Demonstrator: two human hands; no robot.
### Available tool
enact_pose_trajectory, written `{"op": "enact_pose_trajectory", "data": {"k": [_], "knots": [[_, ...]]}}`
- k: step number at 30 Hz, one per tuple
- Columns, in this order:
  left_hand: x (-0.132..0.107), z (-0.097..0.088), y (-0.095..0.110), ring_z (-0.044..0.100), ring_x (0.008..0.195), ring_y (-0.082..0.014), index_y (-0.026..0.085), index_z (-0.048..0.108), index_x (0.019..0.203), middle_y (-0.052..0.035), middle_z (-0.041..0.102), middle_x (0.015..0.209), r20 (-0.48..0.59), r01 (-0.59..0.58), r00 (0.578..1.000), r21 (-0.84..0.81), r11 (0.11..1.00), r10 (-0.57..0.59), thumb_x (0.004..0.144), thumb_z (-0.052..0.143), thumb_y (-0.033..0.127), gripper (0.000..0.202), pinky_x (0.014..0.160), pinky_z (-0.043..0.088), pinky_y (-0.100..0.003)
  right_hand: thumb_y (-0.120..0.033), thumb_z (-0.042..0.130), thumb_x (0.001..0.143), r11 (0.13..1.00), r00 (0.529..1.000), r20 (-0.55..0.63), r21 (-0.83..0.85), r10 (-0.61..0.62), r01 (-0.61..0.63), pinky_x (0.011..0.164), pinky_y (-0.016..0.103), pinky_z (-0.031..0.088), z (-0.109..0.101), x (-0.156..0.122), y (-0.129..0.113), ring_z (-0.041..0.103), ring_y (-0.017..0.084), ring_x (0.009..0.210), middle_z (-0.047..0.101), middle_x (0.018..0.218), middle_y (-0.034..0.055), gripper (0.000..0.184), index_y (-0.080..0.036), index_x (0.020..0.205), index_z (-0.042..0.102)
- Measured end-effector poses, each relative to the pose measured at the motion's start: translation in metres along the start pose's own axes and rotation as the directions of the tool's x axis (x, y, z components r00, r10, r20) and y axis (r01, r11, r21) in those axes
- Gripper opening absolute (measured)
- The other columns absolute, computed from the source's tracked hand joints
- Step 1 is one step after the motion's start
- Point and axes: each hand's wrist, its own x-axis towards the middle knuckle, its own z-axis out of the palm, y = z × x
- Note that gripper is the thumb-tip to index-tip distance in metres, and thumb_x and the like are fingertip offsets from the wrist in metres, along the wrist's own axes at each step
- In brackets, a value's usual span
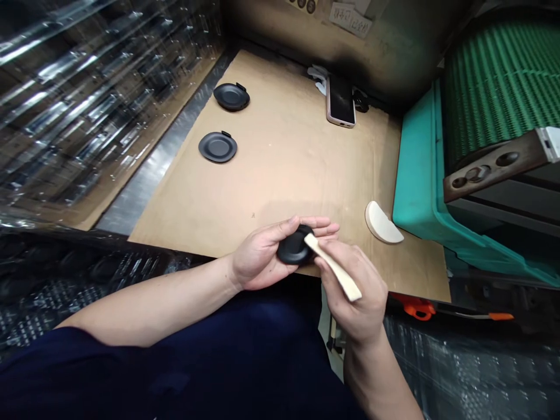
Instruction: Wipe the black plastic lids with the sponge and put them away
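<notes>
My left hand (pixel 262 256) is palm up and holds a small black oval plastic part (pixel 294 248), with the thumb along its edge and the fingers stretched out beyond it. In my right hand (pixel 361 280), pinched between thumb and fingers, is a cream-coloured sponge pad (pixel 333 268) seen nearly edge-on. Its upper end is over the right side of the black part; whether it touches cannot be told. Two similar black oval parts, one farther back (pixel 231 96) and one nearer (pixel 217 147), lie at the left of the cardboard, each with a small tab.
A cream half-round pad (pixel 384 223) lies on the cardboard sheet (pixel 280 169). A phone (pixel 341 100) rests at the back. On the right, a teal crate (pixel 417 166) stands beside a green ribbed belt (pixel 503 81). Clear plastic trays (pixel 87 105) occupy the left. An orange-handled tool (pixel 417 306) sits below the sheet's edge.
</notes>
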Motion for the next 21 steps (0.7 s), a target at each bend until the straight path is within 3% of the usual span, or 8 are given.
{"op": "enact_pose_trajectory", "data": {"k": [3, 7, 13, 18, 21], "knots": [[0.001, 0.0, 0.0, 0.039, 0.15, -0.0357, 0.014, 0.067, 0.131, -0.0178, 0.054, 0.152, 0.024, 0.007, 1.0, 0.005, 1.0, -0.007, 0.104, 0.045, 0.043, 0.045, 0.121, 0.033, -0.055, -0.007, 0.065, 0.091, 0.999, 0.998, 0.063, 0.023, 0.021, -0.023, 0.081, 0.038, 0.059, -0.005, -0.002, -0.001, 0.072, 0.021, 0.096, 0.076, 0.115, 0.0078, 0.043, -0.022, 0.131, 0.064], [0.0, 0.002, 0.0, 0.041, 0.149, -0.0354, 0.013, 0.069, 0.128, -0.0168, 0.057, 0.149, -0.002, 0.014, 1.0, 0.031, 0.999, -0.014, 0.103, 0.048, 0.041, 0.043, 0.121, 0.033, -0.053, -0.006, 0.066, 0.09, 1.0, 1.0, -0.021, 0.026, 0.018, -0.017, 0.087, 0.041, 0.059, -0.002, -0.005, 0.001, 0.072, 0.023, 0.104, 0.074, 0.119, 0.0087, 0.044, -0.022, 0.131, 0.065], [0.0, 0.003, -0.002, 0.045, 0.147, -0.0325, 0.011, 0.071, 0.12, -0.0191, 0.061, 0.144, 0.0, -0.125, 0.992, 0.037, 0.991, 0.125, 0.105, 0.041, 0.038, 0.043, 0.125, 0.029, -0.049, -0.003, 0.067, 0.088, 0.994, 0.999, 0.025, 0.101, 0.043, -0.045, 0.087, 0.037, 0.062, 0.01, -0.023, -0.011, 0.073, 0.022, 0.104, 0.075, 0.116, 0.0092, 0.046, -0.019, 0.131, 0.063], [0.0, 0.004, -0.002, 0.046, 0.146, -0.0313, 0.013, 0.072, 0.113, -0.0162, 0.062, 0.143, -0.004, -0.143, 0.99, 0.046, 0.989, 0.143, 0.104, 0.044, 0.037, 0.038, 0.126, 0.026, -0.048, -0.007, 0.068, 0.089, 0.997, 0.987, -0.143, 0.042, 0.07, -0.065, 0.089, 0.042, 0.065, 0.019, -0.027, -0.011, 0.074, 0.024, 0.105, 0.074, 0.116, 0.0091, 0.044, -0.022, 0.13, 0.064], [-0.001, 0.004, -0.002, 0.046, 0.146, -0.0326, 0.013, 0.073, 0.11, -0.0169, 0.063, 0.142, -0.009, -0.179, 0.984, 0.058, 0.982, 0.179, 0.103, 0.046, 0.038, 0.037, 0.126, 0.026, -0.05, -0.006, 0.066, 0.089, 0.996, 0.995, -0.09, 0.081, 0.035, -0.028, 0.086, 0.04, 0.066, 0.025, -0.027, -0.016, 0.074, 0.024, 0.105, 0.075, 0.115, 0.01, 0.046, -0.02, 0.131, 0.062]]}}
